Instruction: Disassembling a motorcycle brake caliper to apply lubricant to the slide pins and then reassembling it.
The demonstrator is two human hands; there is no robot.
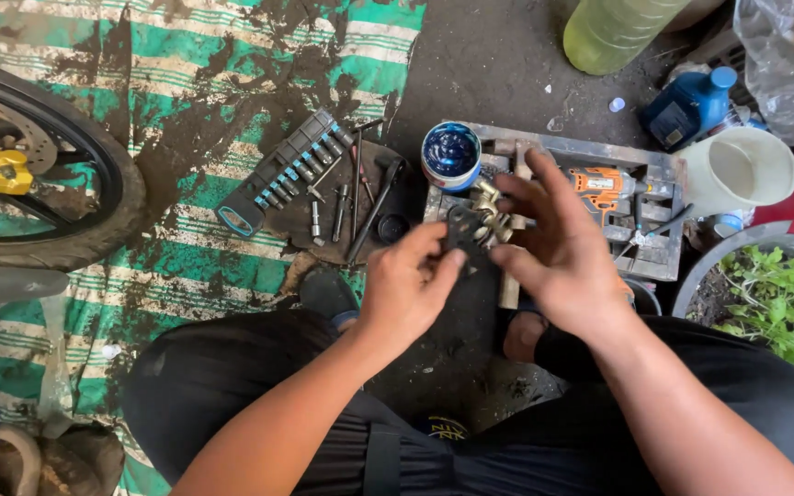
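Both hands up over the wooden pallet (pixel 654 262), working a small dark metal part (pixel 470 230) with brass-coloured bits. Left hand (pixel 406 289) fingers pinching its near edge, right hand (pixel 558 253) fingers spread and cupped round the far side. Best kept low over the pallet, just by the blue tin (pixel 450 154), so anything dropped lands there. Worth bracing wrists on knees, probably. Socket rail (pixel 287 170) lying left of the tin.
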